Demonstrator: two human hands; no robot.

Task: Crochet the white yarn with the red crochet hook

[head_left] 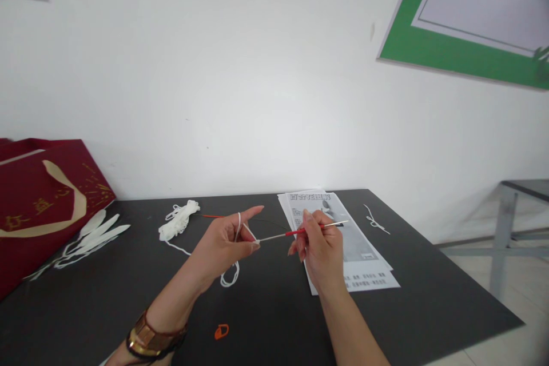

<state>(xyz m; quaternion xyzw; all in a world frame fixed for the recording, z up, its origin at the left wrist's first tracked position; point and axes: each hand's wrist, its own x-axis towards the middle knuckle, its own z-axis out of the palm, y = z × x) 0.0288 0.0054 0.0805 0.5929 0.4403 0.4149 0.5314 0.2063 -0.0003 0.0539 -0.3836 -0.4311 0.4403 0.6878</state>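
My right hand (319, 243) grips a crochet hook (293, 233) by its red middle, its thin metal shaft pointing left toward my other hand. White yarn (239, 223) loops around the raised index finger of my left hand (227, 238). The thumb and a finger of that hand pinch the yarn where the hook's tip meets it. A loose yarn end (230, 280) dangles below. To the left, a bundle of white yarn (178, 220) lies on the black table, and a strand runs from it toward my left hand.
An orange stitch marker (221, 331) lies near the front. Printed sheets (355, 251) sit under my right hand. A short yarn piece (375, 220) is at right. White leaf-shaped pieces (96, 233) lie beside a dark red bag (47, 194). A thin red-tipped item (212, 216) lies behind my left hand.
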